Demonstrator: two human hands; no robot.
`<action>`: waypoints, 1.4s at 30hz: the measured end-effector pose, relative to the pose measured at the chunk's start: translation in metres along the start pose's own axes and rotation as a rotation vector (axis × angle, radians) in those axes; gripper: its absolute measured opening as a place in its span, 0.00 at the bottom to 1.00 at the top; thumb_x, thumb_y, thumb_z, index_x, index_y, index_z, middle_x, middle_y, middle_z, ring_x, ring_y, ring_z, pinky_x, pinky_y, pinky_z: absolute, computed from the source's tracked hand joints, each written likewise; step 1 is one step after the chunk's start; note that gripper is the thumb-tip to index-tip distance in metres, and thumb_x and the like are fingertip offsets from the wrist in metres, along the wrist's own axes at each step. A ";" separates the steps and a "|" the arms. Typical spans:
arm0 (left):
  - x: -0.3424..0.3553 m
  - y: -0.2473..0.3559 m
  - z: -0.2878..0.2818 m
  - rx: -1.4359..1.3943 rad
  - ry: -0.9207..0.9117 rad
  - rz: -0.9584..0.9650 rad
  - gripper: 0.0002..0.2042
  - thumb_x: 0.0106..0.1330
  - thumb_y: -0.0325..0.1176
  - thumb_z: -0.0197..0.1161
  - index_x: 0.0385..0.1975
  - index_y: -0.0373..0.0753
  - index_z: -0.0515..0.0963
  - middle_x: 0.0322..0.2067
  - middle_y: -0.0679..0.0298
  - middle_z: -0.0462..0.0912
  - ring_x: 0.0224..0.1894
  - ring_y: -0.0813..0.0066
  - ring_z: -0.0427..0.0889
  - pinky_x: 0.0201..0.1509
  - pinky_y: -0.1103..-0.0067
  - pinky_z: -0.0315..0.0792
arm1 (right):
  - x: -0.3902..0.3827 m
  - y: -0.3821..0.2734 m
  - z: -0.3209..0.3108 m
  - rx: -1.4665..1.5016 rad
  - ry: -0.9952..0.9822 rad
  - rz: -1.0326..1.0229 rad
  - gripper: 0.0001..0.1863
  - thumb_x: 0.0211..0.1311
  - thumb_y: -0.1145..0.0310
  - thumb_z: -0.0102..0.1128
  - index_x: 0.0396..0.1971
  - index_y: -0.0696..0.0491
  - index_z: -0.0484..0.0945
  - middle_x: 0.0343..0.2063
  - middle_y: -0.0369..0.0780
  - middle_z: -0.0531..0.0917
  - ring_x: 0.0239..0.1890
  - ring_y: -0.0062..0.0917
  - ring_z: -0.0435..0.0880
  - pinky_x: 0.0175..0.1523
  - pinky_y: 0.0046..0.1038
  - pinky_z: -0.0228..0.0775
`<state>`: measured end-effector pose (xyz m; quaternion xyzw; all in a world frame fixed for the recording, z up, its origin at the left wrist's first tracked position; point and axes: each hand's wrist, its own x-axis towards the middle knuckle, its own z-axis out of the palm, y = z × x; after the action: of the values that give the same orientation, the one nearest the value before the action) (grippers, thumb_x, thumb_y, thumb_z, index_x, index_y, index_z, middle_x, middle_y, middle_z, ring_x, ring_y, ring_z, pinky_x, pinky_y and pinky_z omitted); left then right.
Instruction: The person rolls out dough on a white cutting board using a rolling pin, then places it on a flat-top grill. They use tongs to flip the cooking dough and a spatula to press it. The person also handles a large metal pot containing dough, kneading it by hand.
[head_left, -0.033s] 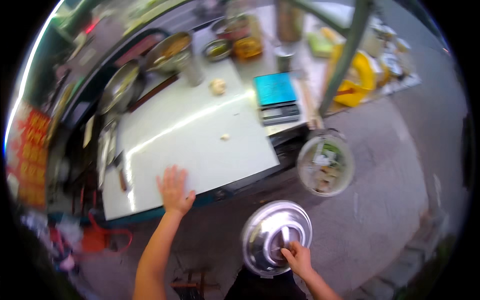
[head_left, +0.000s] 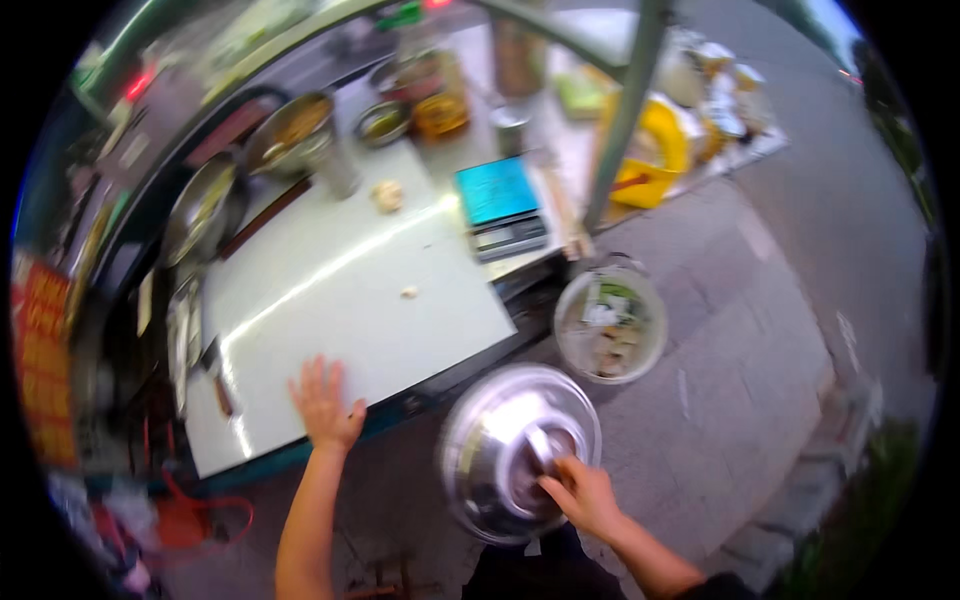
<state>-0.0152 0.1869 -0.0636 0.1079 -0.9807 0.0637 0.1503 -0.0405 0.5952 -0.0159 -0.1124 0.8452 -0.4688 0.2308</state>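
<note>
My right hand [head_left: 580,492] grips a round shiny metal lid [head_left: 480,425] by the strap handle at its centre. The lid hangs in front of my body, short of the table's front edge and apart from it. On the white board [head_left: 350,290], near its front edge, my left hand [head_left: 325,405] lies with fingers spread and nothing in it. Left of that hand rests a knife [head_left: 222,393] with a brown handle. A small pale lump [head_left: 409,292], dough by its look, lies mid-board, and a larger pale piece [head_left: 387,196] sits farther back.
A blue-topped scale [head_left: 500,205] stands right of the board. Below it on the ground is a waste bucket [head_left: 652,350] with scraps. Metal bowls [head_left: 205,215] line the back left. A green post [head_left: 630,110] rises beside a yellow container [head_left: 655,150] at the right.
The whole view has shifted, with the table things farther left. The lid in my right hand has come a little up and left and looks larger. My left hand stays spread on the board.
</note>
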 end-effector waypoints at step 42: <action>-0.381 0.341 0.334 -0.816 -0.239 -1.354 0.42 0.52 0.45 0.67 0.65 0.36 0.56 0.63 0.46 0.61 0.65 0.45 0.59 0.66 0.52 0.53 | 0.175 0.528 0.243 -0.994 -0.549 -0.168 0.57 0.41 0.43 0.72 0.63 0.66 0.56 0.59 0.53 0.70 0.61 0.41 0.70 0.65 0.29 0.62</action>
<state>0.1668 0.5375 -0.5288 0.6224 -0.6576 -0.4172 0.0779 -0.0584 0.6265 -0.6216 -0.3918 0.8613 0.0146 0.3231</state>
